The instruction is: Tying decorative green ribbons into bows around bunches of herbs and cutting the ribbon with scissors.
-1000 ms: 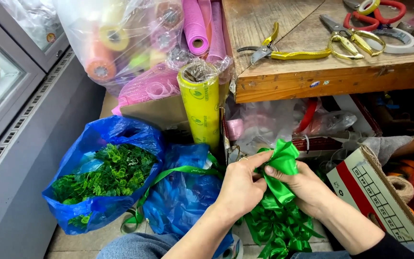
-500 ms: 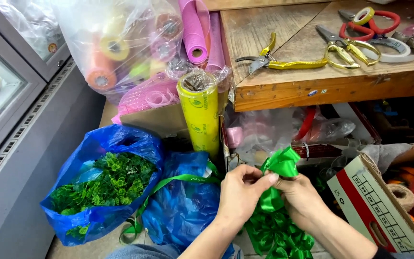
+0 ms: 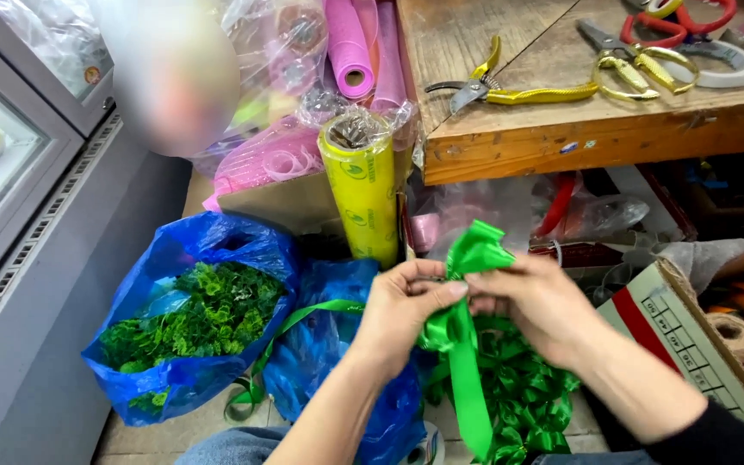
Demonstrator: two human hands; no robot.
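Overhead, a wooden workbench (image 3: 579, 129) carries yellow pruners (image 3: 510, 88); blue bags (image 3: 182, 258) crowd the floor.

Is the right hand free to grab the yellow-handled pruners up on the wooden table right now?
Probably not right away: the right hand is pinching the green ribbon together with the left hand. The pruners lie uncovered on the wooden table, so the path looks open.
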